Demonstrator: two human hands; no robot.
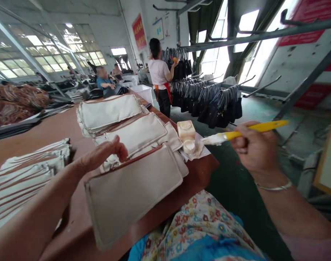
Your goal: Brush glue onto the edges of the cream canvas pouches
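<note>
My right hand (256, 148) is closed round the yellow handle of a paintbrush (252, 129), whose pale, coated bristles point left near a small white cup (189, 146). Behind the cup stands a cream plastic container (186, 130), both on a smeared white sheet (202, 151) at the table corner. Over the far edge of the nearest cream fabric piece (135, 192) is my left hand (111, 150), fingers loosely bent and holding nothing visible; whether it touches the fabric I cannot tell. More cream pieces (135, 134) with brown edges lie stacked behind.
On the left of the brown table (80, 146) are layered cream pieces (26, 181). A metal rack (263, 34) rises at right, with black bags (220, 112) hanging beyond. One person (160, 74) stands near the bags; others sit farther back.
</note>
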